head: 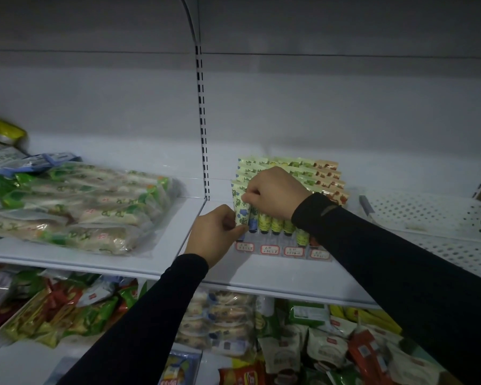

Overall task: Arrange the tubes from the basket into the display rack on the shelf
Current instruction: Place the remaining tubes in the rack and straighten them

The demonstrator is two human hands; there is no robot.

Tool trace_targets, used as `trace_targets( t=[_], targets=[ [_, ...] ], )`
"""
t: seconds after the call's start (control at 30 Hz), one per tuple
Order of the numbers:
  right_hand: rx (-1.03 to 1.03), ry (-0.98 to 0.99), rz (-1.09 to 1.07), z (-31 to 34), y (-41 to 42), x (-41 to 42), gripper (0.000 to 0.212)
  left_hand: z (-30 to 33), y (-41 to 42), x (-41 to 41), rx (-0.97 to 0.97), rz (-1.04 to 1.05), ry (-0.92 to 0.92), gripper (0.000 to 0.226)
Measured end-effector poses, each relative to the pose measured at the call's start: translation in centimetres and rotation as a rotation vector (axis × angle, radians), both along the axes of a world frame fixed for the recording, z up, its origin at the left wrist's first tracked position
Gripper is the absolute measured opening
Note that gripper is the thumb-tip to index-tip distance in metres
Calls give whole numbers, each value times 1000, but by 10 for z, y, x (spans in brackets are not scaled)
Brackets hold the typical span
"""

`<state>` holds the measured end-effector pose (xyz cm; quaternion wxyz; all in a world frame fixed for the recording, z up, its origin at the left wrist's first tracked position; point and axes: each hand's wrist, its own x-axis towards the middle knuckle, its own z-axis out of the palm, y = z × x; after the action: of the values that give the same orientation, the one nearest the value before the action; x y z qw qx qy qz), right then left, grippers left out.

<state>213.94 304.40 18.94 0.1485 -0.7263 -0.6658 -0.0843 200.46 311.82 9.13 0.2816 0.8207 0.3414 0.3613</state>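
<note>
A clear display rack (pixel 283 250) with red-framed labels stands on the white shelf (pixel 275 276), filled with rows of upright pale green tubes (pixel 303 169). My right hand (pixel 272 191) pinches the top of a tube with blue print (pixel 241 211) at the rack's front left corner. My left hand (pixel 214 234) grips the same tube's lower end near its cap. The basket is out of view.
Bagged snacks in clear wrap (pixel 75 207) lie on the shelf's left section, past a slotted upright (pixel 202 120). A perforated white panel (pixel 433 215) lies to the right. The lower shelf holds many packaged goods (pixel 303 329).
</note>
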Motion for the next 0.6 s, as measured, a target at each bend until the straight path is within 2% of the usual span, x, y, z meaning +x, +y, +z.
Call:
trace_targets(
  t=[0.3, 0.5, 0.6],
  targets=[
    [-28, -39, 19, 1, -3, 2, 47, -7, -2, 3, 48, 7, -3, 26],
    [29, 76, -20, -6, -8, -1, 44, -6, -3, 2, 3, 11, -4, 24],
    [56, 68, -23, -8, -8, -3, 45, -8, -4, 2, 2, 23, -10, 23]
  ],
)
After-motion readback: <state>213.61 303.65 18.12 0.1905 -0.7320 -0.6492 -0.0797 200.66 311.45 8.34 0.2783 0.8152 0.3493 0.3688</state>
